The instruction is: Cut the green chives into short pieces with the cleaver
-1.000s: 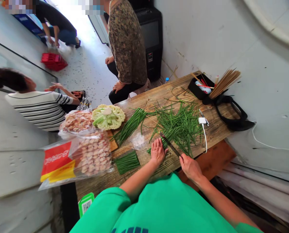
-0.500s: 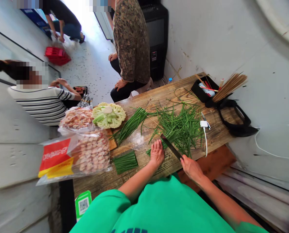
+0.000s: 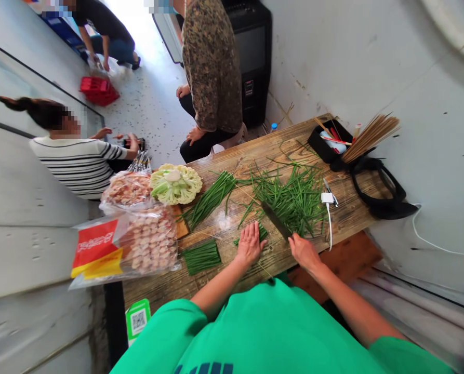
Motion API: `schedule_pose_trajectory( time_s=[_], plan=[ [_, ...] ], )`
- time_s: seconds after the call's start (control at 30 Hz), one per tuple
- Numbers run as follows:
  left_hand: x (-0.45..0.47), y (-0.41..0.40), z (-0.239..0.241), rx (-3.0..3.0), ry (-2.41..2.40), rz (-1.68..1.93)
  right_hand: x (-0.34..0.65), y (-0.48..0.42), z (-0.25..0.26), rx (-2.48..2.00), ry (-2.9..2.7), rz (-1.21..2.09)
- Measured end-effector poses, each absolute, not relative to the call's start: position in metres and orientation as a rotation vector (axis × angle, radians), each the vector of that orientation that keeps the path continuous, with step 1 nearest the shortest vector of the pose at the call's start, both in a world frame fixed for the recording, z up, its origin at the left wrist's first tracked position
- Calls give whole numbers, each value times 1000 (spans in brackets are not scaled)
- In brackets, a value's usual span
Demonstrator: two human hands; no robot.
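My right hand grips the handle of a dark cleaver whose blade lies over loose green chives on the wooden table. My left hand presses flat on a small bunch of chives just left of the blade. A trimmed bundle of chive pieces rests to the left of that hand. A longer tidy bunch of chives lies further back.
A cauliflower and bagged skewers sit at the table's left. Bamboo skewers, a black box, a black strap and a white charger lie at the right. Three other people are beyond the table.
The cleaver has lifted and shifted slightly back into the chive pile. My left hand has stayed pressed on the small bunch. The view has drifted a little.
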State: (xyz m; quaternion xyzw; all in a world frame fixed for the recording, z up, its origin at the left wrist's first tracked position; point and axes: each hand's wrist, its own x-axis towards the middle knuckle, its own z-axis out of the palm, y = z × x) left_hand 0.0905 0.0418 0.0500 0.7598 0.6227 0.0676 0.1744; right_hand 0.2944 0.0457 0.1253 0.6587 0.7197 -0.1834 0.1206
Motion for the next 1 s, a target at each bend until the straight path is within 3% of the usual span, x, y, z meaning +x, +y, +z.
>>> schedule_pose_trajectory(
  time_s=[0.17,0.37,0.73,1.0],
  plan=[
    [48,-2,70,1694,1856,505,330,32,120,1996,2328,-531],
    [40,-34,48,696,1881,655,326,0,115,2187,2334,-649],
    [66,1,39,181,1869,830,327,-38,102,2143,2271,-855],
    [72,18,49,140,1692,1104,337,-34,110,2278,2248,-992]
  ],
)
